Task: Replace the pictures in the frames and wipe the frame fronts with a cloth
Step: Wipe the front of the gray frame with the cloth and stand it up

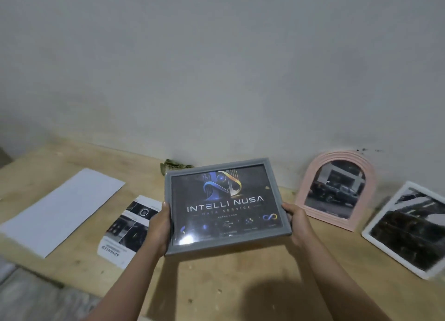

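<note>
At the far left of the wooden table (216, 284) lies a blank white sheet (62, 212), flat and angled. Just to its right lies a printed leaflet (128, 231), bearing dark photographs and the word "ADVANCED" (upside down from the camera's side).

The left hand (160, 226) grips the left edge of the grey frame (227, 206), with the thumb on the front border and the fingers hidden behind. The frame is held above the table, centre view, its front tilted towards the camera. Its picture (225, 204) shows a dark graphic reading "INTELLI NUSA DATA SERVICE". A bright glare spot sits at the lower left of the glazing. Behind the frame's upper left corner, a small greenish crumpled item (174, 165) lies against the wall (216, 67); its identity cannot be determined.

The right hand (296, 220) grips the frame's right edge in the same manner.

Further right, a pink arched frame (337, 190) leans against the wall, holding a photograph of a vehicle. At the far right, a white frame (407, 229) rests tilted, holding a dark photograph.
</note>
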The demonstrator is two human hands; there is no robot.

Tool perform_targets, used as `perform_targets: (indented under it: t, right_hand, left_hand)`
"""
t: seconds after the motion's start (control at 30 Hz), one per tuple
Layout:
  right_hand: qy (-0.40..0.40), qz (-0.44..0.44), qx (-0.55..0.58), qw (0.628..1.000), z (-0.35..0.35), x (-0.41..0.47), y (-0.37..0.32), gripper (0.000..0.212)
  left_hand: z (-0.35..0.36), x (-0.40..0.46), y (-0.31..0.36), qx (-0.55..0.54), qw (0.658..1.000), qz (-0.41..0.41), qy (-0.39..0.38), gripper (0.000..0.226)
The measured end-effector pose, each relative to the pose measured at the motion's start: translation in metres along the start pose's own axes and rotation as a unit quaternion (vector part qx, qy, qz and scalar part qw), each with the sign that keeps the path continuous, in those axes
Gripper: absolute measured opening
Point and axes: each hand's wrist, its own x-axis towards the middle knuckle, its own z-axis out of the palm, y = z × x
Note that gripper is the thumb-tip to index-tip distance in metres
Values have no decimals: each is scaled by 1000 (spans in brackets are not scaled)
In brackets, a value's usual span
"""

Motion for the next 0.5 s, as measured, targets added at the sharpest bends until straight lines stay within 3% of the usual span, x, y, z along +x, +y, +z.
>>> perform_targets:
  t: [0.17, 0.33, 0.4, 0.5]
  right_hand:
    - [-61, 9, -56, 997, 73, 61, 9, 42]
    - [-29, -35, -211, 976, 167, 105, 40, 20]
    - [-17, -105, -288, 952, 211, 122, 56, 21]
    - [-17, -224, -446, 866, 268, 144, 71, 25]
  left_hand:
    - [-63, 23, 1, -12, 993, 2, 118, 56]
    - [-142, 48, -5, -28, 977, 2, 211, 47]
    - [-176, 70, -4, -24, 970, 3, 240, 47]
    - [-221, 100, 5, -16, 966, -3, 257, 48]
